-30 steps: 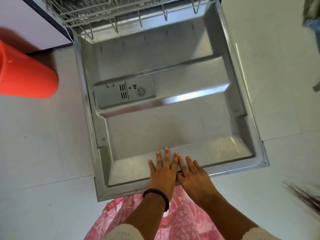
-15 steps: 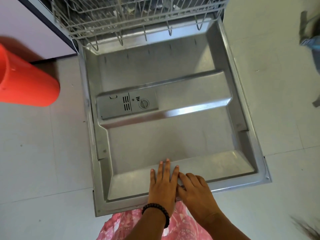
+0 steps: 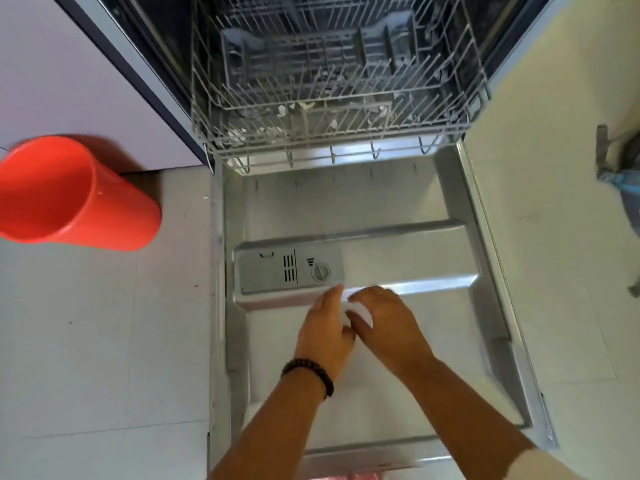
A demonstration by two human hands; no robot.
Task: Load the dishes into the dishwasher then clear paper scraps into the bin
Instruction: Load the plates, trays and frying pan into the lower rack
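- The dishwasher (image 3: 332,46) fills the far middle of the view, its cavity dark and open, set between a pale cabinet on the left and a cream wall on the right.
- Its door (image 3: 381,199) lies flat and fully lowered towards the near side, the steel inner face up, bare apart from the hands above it.
- The lower rack (image 3: 329,109) sits inside the cavity at the far end of the door. I see no dishes in it, only small pale bits low among the wires, too blurred to name.
- An orange bin (image 3: 62,192) stands on the floor tiles to the left, well apart from the door, its mouth tilted towards the camera; no paper scraps show anywhere.
- The detergent box (image 3: 287,271) is on the left half of the door.
- The left hand (image 3: 323,336) hovers over the middle of the door just near of that box, fingers straight and together, holding nothing.
- The right hand (image 3: 384,327) is beside it, almost touching, fingers loosely curled and empty.
- My reading: this is the opening of the loading step, with no dishes in view yet.
- The next move probably calls for both hands to reach the far rack's front rail and draw it out evenly over the door, so plates can go in.
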